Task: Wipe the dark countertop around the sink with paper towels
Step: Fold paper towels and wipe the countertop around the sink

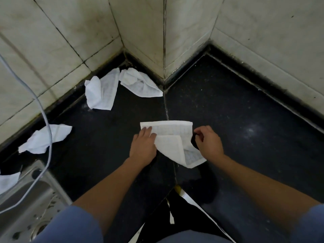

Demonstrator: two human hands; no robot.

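Head view: dark countertop in a tiled corner, with a seam down its middle.
Paper towel: partly folded, lying on the countertop across the seam, between both hands.
Left hand: fingers straight, pressing flat on the towel's left part.
Right hand: fingers curled, pinching the towel's right edge.
Crumpled towels: 2 near the back corner, 1 by the left wall.
Sink: steel, lower left, grey cable hanging across it.

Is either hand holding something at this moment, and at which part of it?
The right hand appears to pinch the folded paper towel at its right edge; the left hand only presses flat on its left side.
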